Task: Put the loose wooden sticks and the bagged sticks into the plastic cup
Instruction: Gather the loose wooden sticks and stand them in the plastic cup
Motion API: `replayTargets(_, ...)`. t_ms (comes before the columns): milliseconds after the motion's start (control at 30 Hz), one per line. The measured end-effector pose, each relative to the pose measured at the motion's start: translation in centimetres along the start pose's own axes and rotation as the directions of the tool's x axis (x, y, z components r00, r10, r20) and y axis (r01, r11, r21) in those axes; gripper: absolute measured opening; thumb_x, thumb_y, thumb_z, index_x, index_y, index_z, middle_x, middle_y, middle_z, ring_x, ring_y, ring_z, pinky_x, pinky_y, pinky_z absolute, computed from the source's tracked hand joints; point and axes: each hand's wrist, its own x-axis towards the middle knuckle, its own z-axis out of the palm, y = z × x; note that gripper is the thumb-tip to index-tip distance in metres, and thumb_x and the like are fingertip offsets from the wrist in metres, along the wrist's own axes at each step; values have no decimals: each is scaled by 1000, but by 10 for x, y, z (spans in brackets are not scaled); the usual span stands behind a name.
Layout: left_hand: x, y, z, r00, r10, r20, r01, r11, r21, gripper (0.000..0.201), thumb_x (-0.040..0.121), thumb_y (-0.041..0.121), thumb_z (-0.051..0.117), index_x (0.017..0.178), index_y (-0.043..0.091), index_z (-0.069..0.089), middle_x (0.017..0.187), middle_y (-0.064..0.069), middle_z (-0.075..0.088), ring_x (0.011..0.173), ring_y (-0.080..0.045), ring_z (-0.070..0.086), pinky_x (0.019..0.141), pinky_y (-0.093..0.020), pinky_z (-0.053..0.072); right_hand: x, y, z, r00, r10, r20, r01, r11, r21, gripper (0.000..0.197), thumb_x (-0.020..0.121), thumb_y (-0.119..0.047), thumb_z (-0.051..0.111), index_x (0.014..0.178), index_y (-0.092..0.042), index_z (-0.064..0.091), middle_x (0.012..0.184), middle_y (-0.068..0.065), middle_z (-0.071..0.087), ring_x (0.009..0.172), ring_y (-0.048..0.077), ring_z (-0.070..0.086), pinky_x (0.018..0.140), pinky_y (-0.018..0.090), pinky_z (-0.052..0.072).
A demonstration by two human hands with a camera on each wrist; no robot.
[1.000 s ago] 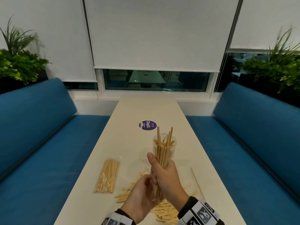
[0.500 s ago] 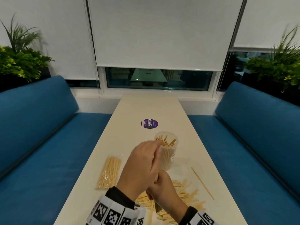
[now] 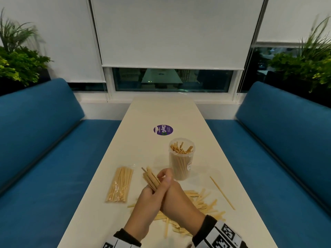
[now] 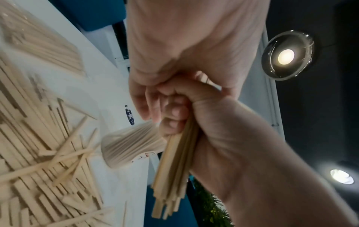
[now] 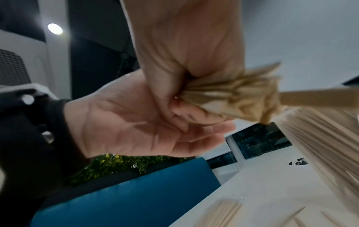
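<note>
Both hands are working pressed together: the right hand (image 3: 176, 197) is clamping a bundle of sticks (image 3: 151, 179) tilted up-left, the left hand (image 3: 146, 203) lying relaxed beneath. The plastic cup (image 3: 181, 159) is standing just ahead-right, nearer the right hand.

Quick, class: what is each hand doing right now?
Left hand: open, fingers relaxed, gripping nothing.
Right hand: closed round a bundle of loose pale wooden sticks.

We note: long white table (image 3: 161, 113) btwn two blue benches (image 3: 44, 140); window (image 3: 172, 79) w/ roller blinds (image 3: 172, 31) half down; plants (image 3: 19, 65) both corners; ceiling lamps (image 4: 286, 56) lit.
</note>
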Motion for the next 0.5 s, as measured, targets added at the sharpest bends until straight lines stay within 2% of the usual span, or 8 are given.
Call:
replayTargets(67,2,-3,1,997,-24,-76,24,1000,-1,32,86,51,50,91,22,62,89,2,70,85,-6,64,66,-22,49,-1,0,4,999,40,30,-37,995,-96,38,87,-16,55,114,-17,29,82,0,57,66,6,53,54,16,39)
replayTargets(100,6,-7,1,994,-22,-107,22,1000,3,34,91,47,46,90,19,65,86,-1,72,83,-9,66,65,-24,51,-1,1,5,997,64,49,-58,991,-117,48,85,-13,58,120,-20,26,88,5,59,69,9,56,53,16,41)
replayTargets(200,14,-19,-3,991,-39,-127,33,998,-53,41,94,42,42,94,12,71,88,-7,75,85,-18,71,79,-36,55,-2,8,9,983,126,132,-107,984,-139,77,78,-6,64,131,-31,15,97,15,60,71,17,60,51,21,44)
replayTargets(233,15,-23,-4,992,-56,-114,44,994,-100,42,94,40,42,93,10,71,89,-9,75,85,-19,71,81,-38,54,-2,10,9,978,132,163,-112,986,-127,80,78,-6,66,132,-33,13,99,13,61,74,18,62,55,24,47)
replayTargets(300,19,-29,-8,989,-100,-107,71,966,-248,40,95,34,43,81,5,66,82,-11,74,79,-23,70,76,-38,52,-5,12,4,969,139,206,-126,989,-75,81,78,-10,66,133,-33,12,106,3,61,83,18,65,69,29,52)
replayTargets(367,22,-31,-13,981,-173,-81,115,872,-475,38,95,30,44,64,11,52,74,-10,71,75,-23,67,71,-37,49,-10,13,-3,955,146,258,-146,989,-16,80,78,-14,68,134,-32,14,106,0,59,80,15,63,73,28,52)
replayTargets(433,27,-35,-20,969,-238,-64,134,728,-673,36,96,28,44,63,14,44,64,-7,70,74,-19,65,69,-34,51,-15,18,-12,929,160,334,-170,985,1,80,78,-25,72,134,-37,16,108,6,63,81,15,61,73,27,51)
replayTargets(500,34,-40,-31,959,-270,-83,119,653,-748,35,97,26,43,64,14,41,46,0,55,57,-14,56,59,-29,52,-19,27,-23,905,201,374,-216,976,-1,78,78,-39,71,135,-39,17,107,4,64,87,13,60,78,26,49)
